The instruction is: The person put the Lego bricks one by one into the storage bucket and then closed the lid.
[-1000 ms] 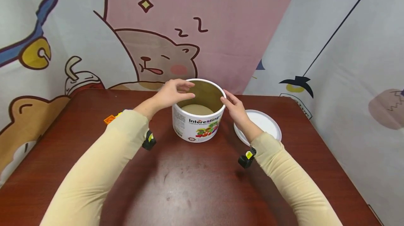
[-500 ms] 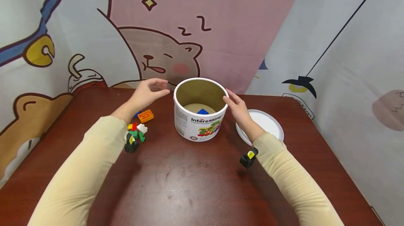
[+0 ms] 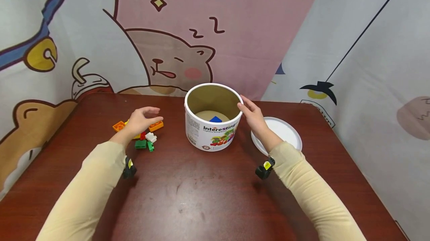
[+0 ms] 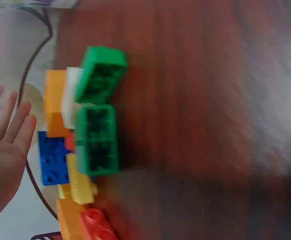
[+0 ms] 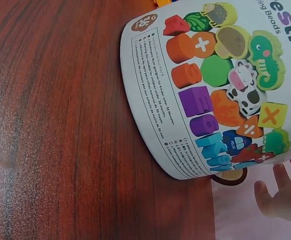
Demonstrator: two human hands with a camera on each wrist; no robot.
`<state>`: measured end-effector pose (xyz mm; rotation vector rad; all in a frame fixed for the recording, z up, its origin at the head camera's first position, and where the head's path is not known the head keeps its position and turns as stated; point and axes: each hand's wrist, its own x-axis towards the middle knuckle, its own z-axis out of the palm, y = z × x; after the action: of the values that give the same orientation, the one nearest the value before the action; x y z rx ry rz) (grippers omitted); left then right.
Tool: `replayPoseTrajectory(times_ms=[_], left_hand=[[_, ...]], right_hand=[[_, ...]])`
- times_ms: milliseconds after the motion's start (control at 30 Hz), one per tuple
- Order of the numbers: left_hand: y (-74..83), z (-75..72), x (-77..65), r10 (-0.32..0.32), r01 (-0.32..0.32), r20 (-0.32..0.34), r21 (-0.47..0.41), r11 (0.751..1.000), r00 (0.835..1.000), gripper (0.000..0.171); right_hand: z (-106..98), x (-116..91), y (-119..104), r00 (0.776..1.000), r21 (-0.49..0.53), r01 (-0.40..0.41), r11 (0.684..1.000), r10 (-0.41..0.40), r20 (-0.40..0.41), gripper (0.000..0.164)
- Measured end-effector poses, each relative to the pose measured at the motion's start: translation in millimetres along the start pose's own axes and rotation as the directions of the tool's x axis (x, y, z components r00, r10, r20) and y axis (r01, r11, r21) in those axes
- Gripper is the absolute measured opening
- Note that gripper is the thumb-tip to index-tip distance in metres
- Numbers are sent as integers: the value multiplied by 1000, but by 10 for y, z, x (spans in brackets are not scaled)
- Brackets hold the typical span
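In the head view a white round bucket [image 3: 214, 132] with printed toys on its label stands uncovered on the table, a blue block [image 3: 215, 119] on its floor. My right hand [image 3: 254, 117] holds the bucket's right rim, thumb over the edge and fingers along the outside. To the left, my left hand [image 3: 140, 120] hovers over a small heap of toy bricks, its fingers extended and nothing in them. Around it lie orange [image 3: 156, 126], white [image 3: 151, 137] and green [image 3: 141, 144] bricks. The left wrist view also shows blue [image 4: 53, 157], yellow [image 4: 79, 179] and red [image 4: 98, 225] bricks.
A round white lid [image 3: 283, 133] lies on the brown table [image 3: 201, 196], partly behind my right forearm. Cartoon-printed cloth [image 3: 242, 28] hangs along the table's back and sides.
A blue block now shows inside the bucket. My left hand has moved from the bucket's left rim leftward and down to the bricks, uncovering more of them. My right hand stays on the rim.
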<state>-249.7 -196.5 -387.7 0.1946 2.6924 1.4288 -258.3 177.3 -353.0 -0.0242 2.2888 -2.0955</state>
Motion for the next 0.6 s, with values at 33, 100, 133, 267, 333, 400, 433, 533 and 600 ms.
replayPoseTrajectory(times_ms=[33,100,133,267,333,400,433,533,600], left_hand=[[-21,7,-10,-3,3,2,4,1000,1000,53],[-53,22,-24,-5,5,8,10,1000,1000,52],[-63,31,-29,-8,8,13,11,1000,1000,52],[-107,61,-23,-16,16,19,34,999,1000,52],[-130,68,-15,-13,12,15,48,999,1000,51],[-150,68,-10,-2,2,11,58,998,1000,51],[-156,65,-12,2,-3,11,58,998,1000,51],[-176,50,-16,3,-4,7,55,999,1000,51],[-191,38,-21,-4,4,5,60,998,1000,50]], right_hand=[[0,-1,-1,1000,1,-1,1000,1,0,49],[2,-2,-4,1000,-1,-1,1000,1,0,49],[2,-3,-6,1000,-3,-1,1000,1,0,49],[4,-6,-11,1000,-5,0,1000,0,-1,49],[4,-5,-9,1000,-3,-1,1000,1,-2,49],[4,-2,-6,1000,-1,-1,1000,1,-4,49],[3,0,-4,1000,-2,-3,1000,2,-5,49],[3,3,0,1000,-8,-2,1000,2,-7,49],[0,4,1,1000,-10,1,1000,-1,-7,49]])
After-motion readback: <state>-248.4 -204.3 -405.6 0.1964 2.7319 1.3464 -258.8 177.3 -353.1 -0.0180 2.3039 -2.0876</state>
